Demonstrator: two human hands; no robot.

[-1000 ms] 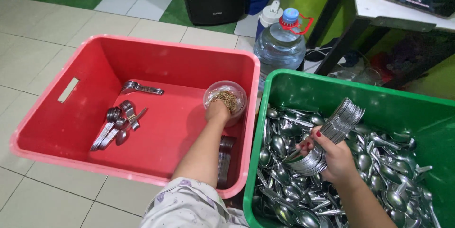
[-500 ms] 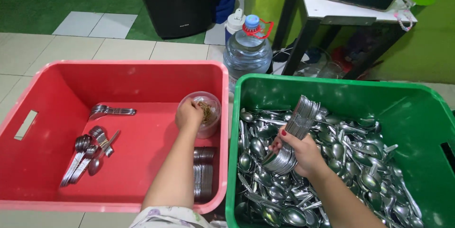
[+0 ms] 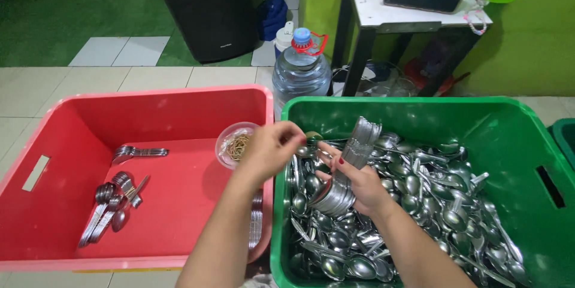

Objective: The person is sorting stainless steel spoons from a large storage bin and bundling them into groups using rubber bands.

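Steel spoon stack (image 3: 347, 168) over the green crate (image 3: 419, 107): my right hand (image 3: 365, 189) clamps its middle; stiff, weighty, slippery. My left hand (image 3: 269, 150) pinches closed beside it.

Two bare forearms and hands are seen from above, with no sleeves, gloves, watch or bracelets worn on them. Dark red polish is worn on the nails of the right hand (image 3: 358, 187). No rings can be made out on the left hand (image 3: 268, 151).
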